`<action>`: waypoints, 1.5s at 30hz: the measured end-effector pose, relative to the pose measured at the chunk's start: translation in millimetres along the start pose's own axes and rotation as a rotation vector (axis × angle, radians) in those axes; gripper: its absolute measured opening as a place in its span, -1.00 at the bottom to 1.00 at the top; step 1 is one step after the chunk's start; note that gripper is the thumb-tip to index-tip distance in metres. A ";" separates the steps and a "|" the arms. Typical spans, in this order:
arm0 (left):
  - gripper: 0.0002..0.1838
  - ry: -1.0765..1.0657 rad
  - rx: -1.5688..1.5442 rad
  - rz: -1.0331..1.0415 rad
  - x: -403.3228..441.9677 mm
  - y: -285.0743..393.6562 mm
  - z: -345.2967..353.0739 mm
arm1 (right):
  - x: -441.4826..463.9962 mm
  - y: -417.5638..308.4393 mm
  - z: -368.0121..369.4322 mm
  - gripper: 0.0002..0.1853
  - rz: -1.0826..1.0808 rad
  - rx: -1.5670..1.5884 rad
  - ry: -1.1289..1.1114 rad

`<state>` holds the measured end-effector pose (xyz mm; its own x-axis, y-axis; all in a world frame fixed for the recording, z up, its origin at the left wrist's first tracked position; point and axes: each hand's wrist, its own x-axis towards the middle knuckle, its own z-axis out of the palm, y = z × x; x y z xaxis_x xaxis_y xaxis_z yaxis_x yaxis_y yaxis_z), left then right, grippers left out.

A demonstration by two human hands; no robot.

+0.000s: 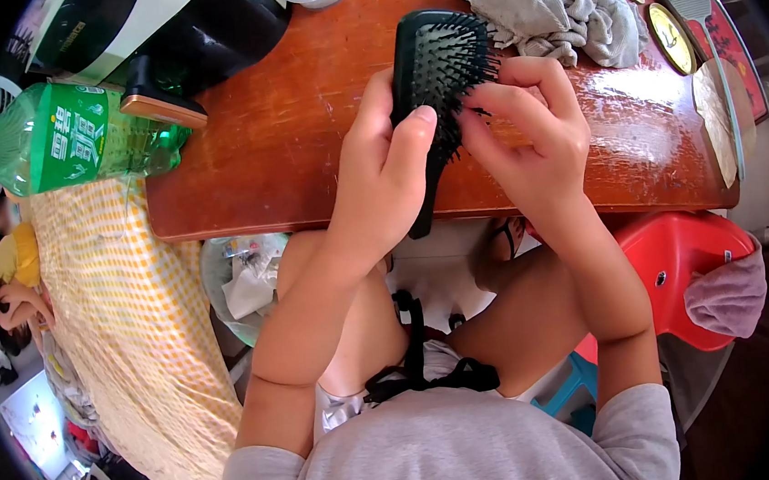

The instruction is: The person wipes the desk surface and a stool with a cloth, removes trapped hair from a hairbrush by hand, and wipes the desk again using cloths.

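Observation:
A black paddle hairbrush is tilted over the near edge of the brown wooden table, its bristles facing up and to the right. My left hand is closed around its lower part, thumb lying across the front near the bristles. The brush's handle points down below that hand. At the right side of the bristles, my right hand has its thumb and index finger bent together in a pinch. Whatever lies between those fingertips is too small to make out.
On the left are a green plastic bottle and a black-and-white appliance with a handle. A grey cloth lies crumpled at the back right. Beside the table stand a red stool and a bin with litter.

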<state>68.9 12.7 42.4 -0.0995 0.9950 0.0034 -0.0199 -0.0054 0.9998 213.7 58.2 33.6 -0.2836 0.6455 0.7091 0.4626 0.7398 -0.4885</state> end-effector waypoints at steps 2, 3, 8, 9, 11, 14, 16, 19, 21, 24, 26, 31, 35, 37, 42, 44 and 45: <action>-0.67 0.004 -0.102 -0.037 2.8 -2.9 -1.4 | 2.3 -0.1 1.7 -0.77 0.005 -0.027 -0.005; -0.71 0.009 -0.203 -0.075 5.1 -4.8 -2.4 | 3.9 2.5 2.2 -0.77 -0.005 -0.029 -0.002; -0.73 0.050 -0.087 -0.102 12.9 -34.3 -3.4 | -1.7 21.2 17.9 -0.84 -0.133 -0.138 -0.233; -0.71 0.071 -0.074 -0.129 16.3 -40.9 -5.5 | -1.3 21.3 20.5 -0.84 -0.142 -0.105 -0.273; -0.64 0.080 -0.040 -0.095 23.0 -43.3 -8.3 | 0.4 16.2 22.1 -0.84 -0.163 -0.137 -0.252; -0.59 0.072 -0.193 -0.234 30.9 -37.1 -5.3 | -0.6 13.3 19.8 -0.83 -0.142 -0.086 -0.269; -0.60 0.073 -0.234 -0.245 32.2 -33.6 -2.5 | -2.6 16.3 17.7 -0.85 -0.087 0.002 -0.245; -0.62 0.052 -0.291 -0.250 36.2 -36.2 -3.5 | -5.5 18.4 17.9 -0.80 0.100 0.231 -0.256; -0.64 0.127 -0.240 -0.152 40.4 -42.9 -4.6 | -4.2 11.6 21.2 -0.62 0.021 0.020 -0.129; -0.62 0.141 -0.079 -0.109 40.0 -45.2 -2.0 | -13.3 12.7 39.4 -0.37 0.378 0.390 -0.090; -0.59 0.136 -0.115 -0.152 38.7 -51.2 3.1 | -12.6 12.7 35.6 -0.36 0.845 1.010 -0.149; -0.60 0.123 -0.257 -0.151 31.3 -42.5 15.8 | -18.1 18.2 48.4 -0.51 0.781 0.957 -0.037; -0.68 0.088 -0.182 -0.098 24.9 -41.3 13.9 | -24.5 21.9 47.4 -0.48 0.850 1.090 -0.073; -0.67 0.111 -0.174 -0.081 26.1 -53.6 9.9 | -20.5 15.6 39.2 -0.46 0.942 1.291 -0.098; -0.67 0.141 -0.257 -0.125 26.1 -37.4 7.2 | -12.6 7.0 33.4 -0.42 1.031 1.389 -0.113; -0.65 0.100 -0.413 -0.194 26.0 -39.0 6.3 | -17.8 16.2 44.9 -0.47 0.802 1.119 -0.088; -0.61 0.058 -0.573 -0.262 24.7 -36.5 6.7 | -17.2 22.0 47.2 -0.47 0.808 1.118 -0.084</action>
<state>73.9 38.1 6.1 -0.0728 0.9635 -0.2576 -0.5789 0.1695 0.7976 189.0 72.3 -13.4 -0.3298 0.9438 0.0230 -0.3810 -0.1107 -0.9179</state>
